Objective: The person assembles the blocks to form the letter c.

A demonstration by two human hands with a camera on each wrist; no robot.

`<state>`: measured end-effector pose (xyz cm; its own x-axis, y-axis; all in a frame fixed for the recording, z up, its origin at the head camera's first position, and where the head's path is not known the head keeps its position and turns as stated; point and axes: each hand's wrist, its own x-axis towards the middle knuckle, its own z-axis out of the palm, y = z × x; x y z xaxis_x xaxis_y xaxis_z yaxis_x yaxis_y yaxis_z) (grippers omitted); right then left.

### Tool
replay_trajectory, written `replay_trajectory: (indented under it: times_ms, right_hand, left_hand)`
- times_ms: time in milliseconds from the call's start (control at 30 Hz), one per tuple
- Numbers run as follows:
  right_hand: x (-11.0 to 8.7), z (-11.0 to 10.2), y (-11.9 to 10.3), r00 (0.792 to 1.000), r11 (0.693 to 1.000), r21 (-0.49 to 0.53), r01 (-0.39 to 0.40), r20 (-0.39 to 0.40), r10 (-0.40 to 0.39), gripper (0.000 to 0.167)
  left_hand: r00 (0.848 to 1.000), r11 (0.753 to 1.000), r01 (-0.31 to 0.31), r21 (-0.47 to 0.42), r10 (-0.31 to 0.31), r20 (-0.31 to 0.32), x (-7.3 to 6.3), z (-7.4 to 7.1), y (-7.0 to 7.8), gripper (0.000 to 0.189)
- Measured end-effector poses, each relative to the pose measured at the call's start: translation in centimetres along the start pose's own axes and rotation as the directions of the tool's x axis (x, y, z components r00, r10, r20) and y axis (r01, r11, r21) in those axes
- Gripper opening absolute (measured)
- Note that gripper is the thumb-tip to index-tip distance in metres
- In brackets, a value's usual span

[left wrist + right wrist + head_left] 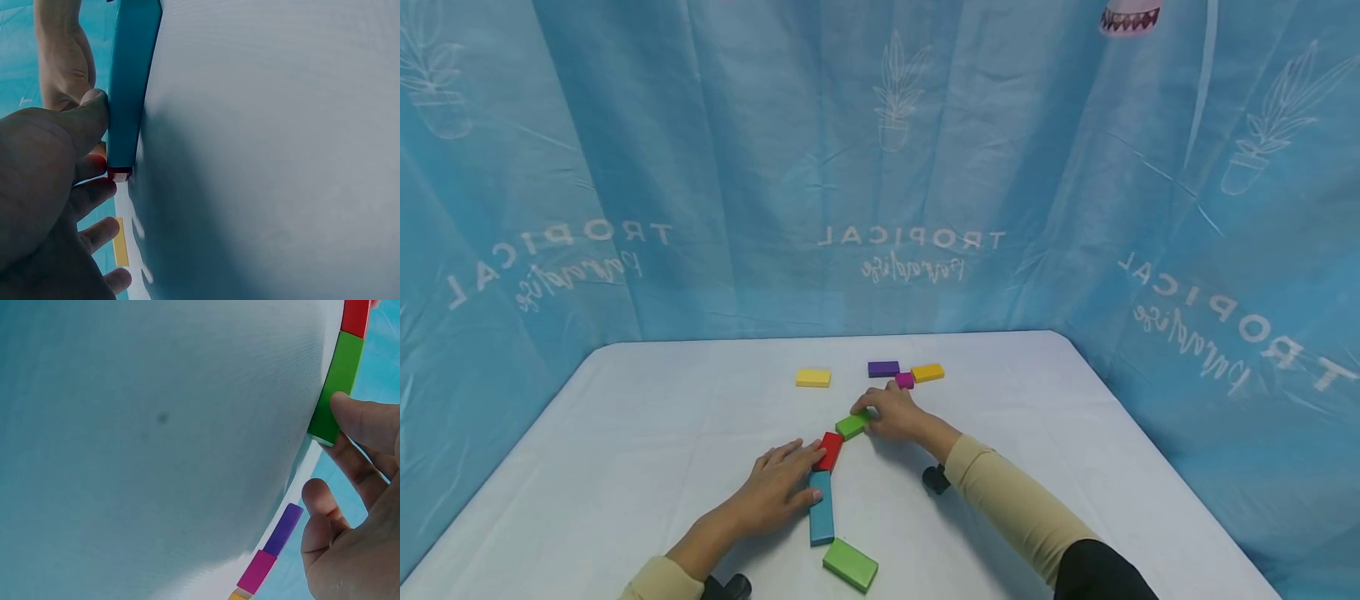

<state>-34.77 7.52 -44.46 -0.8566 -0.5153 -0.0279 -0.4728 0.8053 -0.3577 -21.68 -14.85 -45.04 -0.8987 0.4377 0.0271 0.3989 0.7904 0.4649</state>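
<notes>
A curved line of blocks lies on the white table. In it, a blue block (822,510) meets a red block (829,451), whose far end meets a green block (852,426). My right hand (895,414) pinches the green block at its far right end, thumb on the near side, as the right wrist view shows. My left hand (775,490) lies beside the line with fingers spread. Its index fingertip touches the red block and its thumb (94,115) rests on the blue block. A lighter green block (851,566) sits at the blue block's near end.
Toward the back are a yellow block (813,378), a purple block (883,369), a magenta block (905,381) and an orange-yellow block (928,372), the last three close together. A blue printed curtain (760,200) hangs around the white table (625,433).
</notes>
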Motion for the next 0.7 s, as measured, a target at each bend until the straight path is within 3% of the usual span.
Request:
replay_trajectory:
  times_ms: [167, 400, 700]
  right_hand:
    - [0.0, 0.0, 0.2, 1.0, 1.0, -0.002, 0.001, 0.005, -0.001, 0.032]
    - [0.0, 0.0, 0.3, 1.0, 1.0, 0.007, 0.005, 0.001, -0.005, 0.031]
    - [-0.2, 0.0, 0.1, 1.0, 1.0, -0.012, 0.014, 0.0, -0.014, 0.032]
  left_hand:
    - [1.0, 1.0, 0.007, 0.001, -0.007, 0.007, 0.4, -0.3, 0.1, 0.064]
    - [0.996, 0.996, -0.084, -0.002, 0.084, 0.022, 2.2, -1.2, -0.1, 0.064]
    - [0.986, 0.988, -0.151, 0.026, 0.149, 0.078, 4.2, -1.7, -1.3, 0.065]
